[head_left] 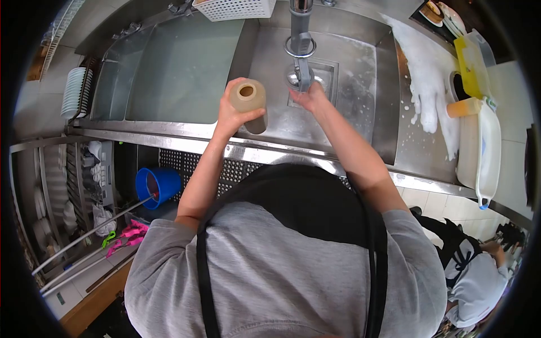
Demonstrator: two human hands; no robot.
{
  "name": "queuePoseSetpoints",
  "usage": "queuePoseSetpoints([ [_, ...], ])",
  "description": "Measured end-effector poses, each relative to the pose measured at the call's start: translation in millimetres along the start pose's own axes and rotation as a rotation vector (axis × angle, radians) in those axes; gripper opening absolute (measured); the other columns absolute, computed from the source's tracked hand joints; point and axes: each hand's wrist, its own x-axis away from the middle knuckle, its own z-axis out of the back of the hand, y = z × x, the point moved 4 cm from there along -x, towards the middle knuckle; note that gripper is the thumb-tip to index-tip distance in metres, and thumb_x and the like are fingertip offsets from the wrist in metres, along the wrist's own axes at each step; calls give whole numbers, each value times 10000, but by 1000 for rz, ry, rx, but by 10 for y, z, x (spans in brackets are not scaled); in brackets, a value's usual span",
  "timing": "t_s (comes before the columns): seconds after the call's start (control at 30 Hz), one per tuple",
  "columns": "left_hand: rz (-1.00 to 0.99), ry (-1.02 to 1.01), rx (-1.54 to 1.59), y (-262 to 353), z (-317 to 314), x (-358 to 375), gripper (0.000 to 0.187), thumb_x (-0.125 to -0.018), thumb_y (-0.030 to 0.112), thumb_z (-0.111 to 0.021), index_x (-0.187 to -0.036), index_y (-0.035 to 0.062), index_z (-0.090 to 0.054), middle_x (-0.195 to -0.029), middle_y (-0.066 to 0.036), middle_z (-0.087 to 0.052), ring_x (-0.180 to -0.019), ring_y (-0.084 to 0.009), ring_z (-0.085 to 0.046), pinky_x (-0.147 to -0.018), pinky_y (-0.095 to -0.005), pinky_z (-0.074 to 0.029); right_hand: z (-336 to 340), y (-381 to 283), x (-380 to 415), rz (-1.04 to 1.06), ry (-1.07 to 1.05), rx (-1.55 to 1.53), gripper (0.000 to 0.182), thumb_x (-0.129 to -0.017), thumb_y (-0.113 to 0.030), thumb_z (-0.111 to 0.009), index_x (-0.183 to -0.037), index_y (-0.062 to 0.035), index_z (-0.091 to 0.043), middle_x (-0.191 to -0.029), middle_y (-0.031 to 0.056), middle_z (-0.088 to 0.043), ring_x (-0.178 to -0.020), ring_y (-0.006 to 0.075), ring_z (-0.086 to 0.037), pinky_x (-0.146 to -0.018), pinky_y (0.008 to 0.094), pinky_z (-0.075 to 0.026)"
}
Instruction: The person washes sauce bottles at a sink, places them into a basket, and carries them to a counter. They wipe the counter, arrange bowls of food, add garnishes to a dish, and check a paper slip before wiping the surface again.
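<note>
My left hand point(232, 115) is wrapped round a beige, translucent plastic bottle point(256, 101). The bottle's round mouth faces up with no cap on it, and its body tilts over the front of the right sink basin point(355, 107). My right hand point(313, 97) is closed about the lower end of a grey hanging spray nozzle point(304, 73), above the basin's square drain recess point(336, 84). Part of the nozzle hides my right fingers. Water droplets and wet patches show on the basin's steel.
Cloudy water fills the left basin point(180, 73). A white perforated basket point(234, 8) stands behind. White foam point(422, 73) spreads over the right counter, beside a yellow container point(472, 67) and white tub point(487, 146). A blue bucket point(159, 186) stands lower left; another person point(473, 276) is lower right.
</note>
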Motion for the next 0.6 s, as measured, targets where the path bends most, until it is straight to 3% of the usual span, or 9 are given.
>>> queuePoseSetpoints([
  [0.07,-9,4,19,17,-8,-10,677,-529,157,-791,-1083,14,-428,-990,-69,-530,-929,-159,-521,-824,-291,-418,103,60,-59,-20,-23,-21,328,-908,-202,-275,-1193,-59,-351,-1128,137,-452,-984,275,-505,-822,384,-453],
  [0.1,-5,-1,19,27,-11,-14,673,-531,158,-789,-1082,16,-430,-992,-66,-529,-931,-156,-520,-826,-289,-416,148,37,-76,157,-34,423,319,-883,-163,-351,-1185,-60,-357,-1116,123,-459,-991,261,-498,-815,381,-451],
  [0.17,-3,-2,19,27,-10,-13,668,-534,159,-788,-1082,18,-432,-994,-64,-528,-934,-154,-518,-829,-287,-414,73,-2,59,335,-45,869,330,-859,-124,-427,-1177,-60,-363,-1104,109,-465,-999,247,-491,-808,377,-449],
  [0.23,-11,-10,20,17,-13,-11,674,-531,107,-782,-1102,34,-431,-995,-55,-534,-930,-150,-520,-819,-298,-427,100,-37,207,222,56,613,470,-742,-17,-585,-1161,-65,-376,-1110,78,-465,-1043,224,-457,-842,351,-413],
  [0.27,-13,-9,20,12,-9,-5,674,-531,107,-782,-1102,34,-431,-995,-55,-534,-930,-150,-520,-819,-298,-427,63,-48,280,224,54,615,470,-742,-17,-585,-1161,-65,-376,-1110,78,-465,-1043,224,-457,-842,351,-413],
  [0.33,-15,-15,-7,11,-11,5,669,-532,105,-783,-1099,35,-433,-991,-51,-535,-929,-145,-520,-816,-294,-428,-11,-139,407,428,67,729,578,-653,31,-655,-1153,-66,-383,-1136,64,-465,-1095,223,-419,-882,331,-362],
  [0.47,-21,-19,-21,58,-37,20,660,-536,110,-782,-1093,33,-436,-994,-53,-533,-930,-141,-520,-819,-289,-426,20,-163,457,522,-19,771,598,-631,30,-667,-1151,-56,-384,-1186,71,-453,-1126,213,-398,-906,319,-322],
  [0.6,-37,-23,-85,-5,-54,13,652,-529,129,-777,-1078,36,-439,-987,-55,-532,-931,-148,-521,-821,-289,-420,106,-167,559,606,68,1052,572,-625,-3,-685,-1135,-66,-433,-1154,70,-500,-1063,205,-445,-900,332,-336],
])
